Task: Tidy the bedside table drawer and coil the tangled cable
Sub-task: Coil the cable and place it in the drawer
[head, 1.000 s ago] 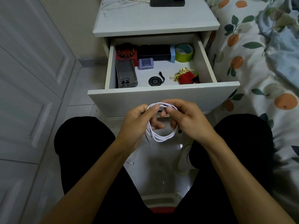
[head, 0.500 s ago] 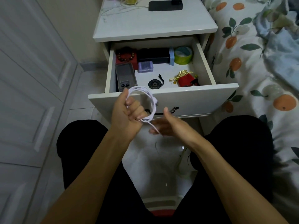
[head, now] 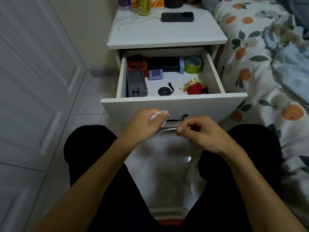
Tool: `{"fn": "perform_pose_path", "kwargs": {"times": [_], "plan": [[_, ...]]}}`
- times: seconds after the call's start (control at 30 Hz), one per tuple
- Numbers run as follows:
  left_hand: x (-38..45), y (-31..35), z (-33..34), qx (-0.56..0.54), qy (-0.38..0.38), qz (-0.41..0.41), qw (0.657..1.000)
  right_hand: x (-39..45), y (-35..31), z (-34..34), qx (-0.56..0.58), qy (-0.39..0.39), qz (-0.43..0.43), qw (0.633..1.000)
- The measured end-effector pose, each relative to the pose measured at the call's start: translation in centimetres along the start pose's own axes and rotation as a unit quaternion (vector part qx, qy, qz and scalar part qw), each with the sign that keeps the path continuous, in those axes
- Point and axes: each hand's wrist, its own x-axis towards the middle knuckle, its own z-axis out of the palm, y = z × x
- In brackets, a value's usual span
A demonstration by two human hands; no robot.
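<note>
A dark phone (head: 177, 17) lies on the nightstand top (head: 167, 33), beside the fruit-patterned bedding (head: 260, 67).

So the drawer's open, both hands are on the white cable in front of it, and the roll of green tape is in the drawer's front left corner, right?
Not quite. The head view shows the green tape in the back right corner of the drawer; the front left corner holds a phone case. The rest is right: the drawer is open and the left hand and right hand hold the white cable.
</note>
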Motion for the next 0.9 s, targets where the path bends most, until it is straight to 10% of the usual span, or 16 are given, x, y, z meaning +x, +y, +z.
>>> {"fn": "perform_pose_path", "kwargs": {"times": [0.37, 0.67, 0.9], "plan": [[-0.3, 0.7, 1.6, -0.297, -0.158, -0.156, 0.929, 0.9, -1.0, -0.7, 0.024, 0.071, -0.035, 0.997], [0.3, -1.0, 0.6, -0.580, -0.032, -0.210, 0.786, 1.4, 1.2, -1.0, 0.113, 0.228, 0.142, 0.957], [-0.1, 0.6, 1.9, -0.367, -0.096, -0.184, 0.907, 2.7, 0.3, -0.2, 0.090, 0.209, 0.131, 0.965]]}}
